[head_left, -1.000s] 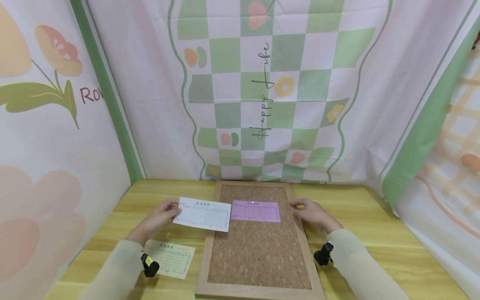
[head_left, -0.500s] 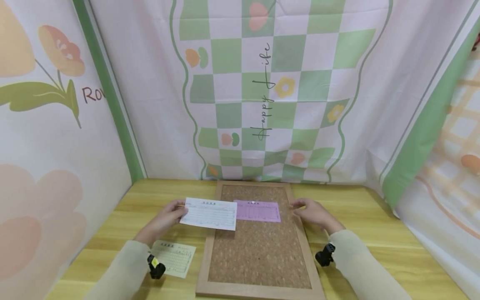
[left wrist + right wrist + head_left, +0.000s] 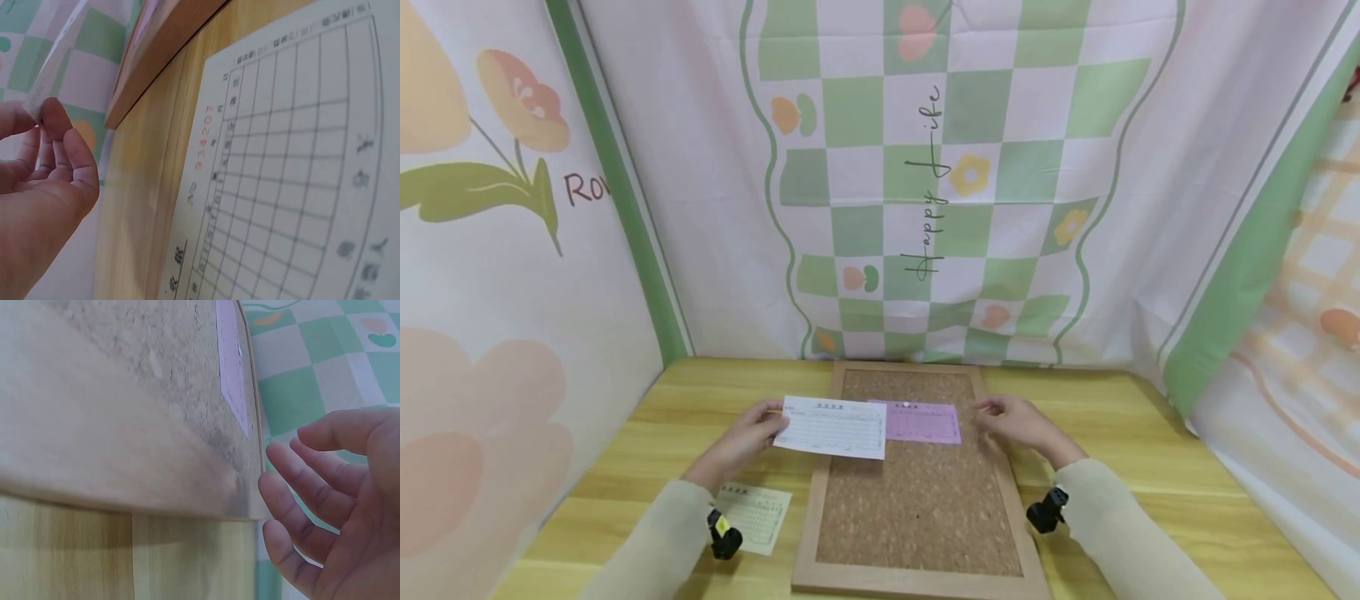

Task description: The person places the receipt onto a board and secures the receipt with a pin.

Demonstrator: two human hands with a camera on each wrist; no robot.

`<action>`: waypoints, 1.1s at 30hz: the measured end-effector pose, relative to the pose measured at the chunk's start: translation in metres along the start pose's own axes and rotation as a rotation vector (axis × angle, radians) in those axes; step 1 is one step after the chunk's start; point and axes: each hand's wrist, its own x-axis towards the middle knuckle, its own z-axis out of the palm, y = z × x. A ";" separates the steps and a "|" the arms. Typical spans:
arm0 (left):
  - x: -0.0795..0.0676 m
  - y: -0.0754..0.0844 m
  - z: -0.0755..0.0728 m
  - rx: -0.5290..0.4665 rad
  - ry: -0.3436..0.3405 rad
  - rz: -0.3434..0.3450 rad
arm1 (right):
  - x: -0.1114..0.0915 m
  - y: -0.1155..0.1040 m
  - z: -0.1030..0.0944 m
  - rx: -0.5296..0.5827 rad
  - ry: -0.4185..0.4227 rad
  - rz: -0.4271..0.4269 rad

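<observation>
My left hand (image 3: 747, 436) pinches the left edge of a white receipt slip (image 3: 833, 427) between thumb and fingers. That slip hovers over the left frame of the corkboard (image 3: 917, 500) and hides the left end of a pink receipt slip (image 3: 922, 423). A white pushpin (image 3: 907, 404) sits at the pink slip's top edge. By the board's right frame is my right hand (image 3: 1018, 423), its fingers loosely bent; in the right wrist view nothing shows between the fingers (image 3: 294, 481). A pale yellow receipt slip (image 3: 287, 162) lies on the table below my left hand.
The corkboard lies lengthwise on a wood-grain table (image 3: 1150, 483), its wooden frame (image 3: 917, 581) raised around the cork. A green-and-white checked curtain (image 3: 925, 208) hangs right behind the table. My left forearm covers part of the yellow slip.
My left hand has carried the white slip rightward, so it overlaps more of the pink slip. My right hand has shifted slightly left over the board's frame.
</observation>
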 end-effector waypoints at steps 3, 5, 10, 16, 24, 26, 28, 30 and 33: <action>0.002 0.000 0.006 -0.018 -0.009 -0.001 | 0.000 -0.002 0.002 0.021 -0.011 0.020; 0.002 0.000 0.010 -0.026 -0.014 -0.004 | 0.001 -0.004 0.003 0.041 -0.023 0.026; 0.003 0.000 0.021 -0.034 -0.013 -0.011 | 0.000 -0.008 0.007 0.089 -0.061 -0.001; 0.003 0.002 0.028 -0.051 -0.029 0.009 | -0.001 -0.014 0.011 0.109 -0.090 -0.021; 0.006 0.001 0.041 -0.085 -0.043 0.043 | 0.000 -0.025 0.018 0.044 -0.115 -0.055; 0.006 0.001 0.045 -0.094 -0.053 0.056 | -0.001 -0.026 0.019 0.046 -0.139 -0.071; 0.006 0.002 0.048 -0.106 -0.069 0.064 | -0.002 -0.028 0.021 0.061 -0.167 -0.083; 0.007 0.002 0.051 -0.107 -0.079 0.068 | -0.003 -0.029 0.023 0.070 -0.188 -0.091; 0.008 0.003 0.056 -0.106 -0.084 0.068 | -0.005 -0.031 0.025 0.083 -0.201 -0.090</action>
